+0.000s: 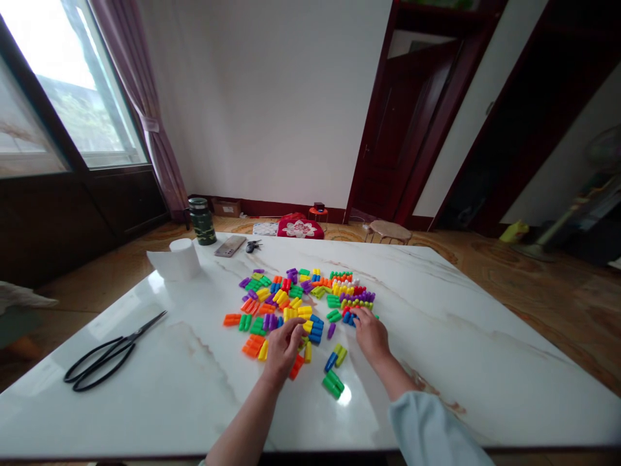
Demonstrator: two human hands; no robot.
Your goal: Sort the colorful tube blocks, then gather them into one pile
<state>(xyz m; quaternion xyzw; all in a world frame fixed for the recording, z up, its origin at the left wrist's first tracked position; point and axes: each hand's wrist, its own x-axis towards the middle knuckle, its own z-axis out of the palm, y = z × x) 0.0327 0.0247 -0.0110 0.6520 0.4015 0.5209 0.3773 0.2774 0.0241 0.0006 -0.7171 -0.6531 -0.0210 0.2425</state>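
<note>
- Sleeve point(431, 421): one, pale, on the right arm, above the table's point(495, 375) near edge.
- Left hand point(281, 346): one, fingers drawn narrow at a yellow piece point(308, 327); I cannot tell whether it is gripped.
- Right hand point(372, 335): one, fingers bent over blue pieces point(347, 318); fingertips partly hidden, so I cannot tell its grip.
- Pieces point(294, 304): many colours, bunched mid-table between left and right edges, probably for both hands' reach; too crowded to count.
- Rows point(358, 298): on the pile's right side, mostly one colour each, seemingly ordered by colour; number uncertain.
- Nearer the near edge, apart: one green cluster point(333, 384), one blue-and-lime cluster point(330, 362), one purple piece point(331, 331).
- Scissors point(129, 340): one pair, toward the left edge, presumably leaving the hands room.
- Roll point(185, 259): one, white, at the left edge, sheet loose.
- Flask point(202, 223): one, upright, far-left corner.
- Phone point(230, 246), keys point(251, 246): one phone, one bunch, near the far edge, likely out of the way.
</note>
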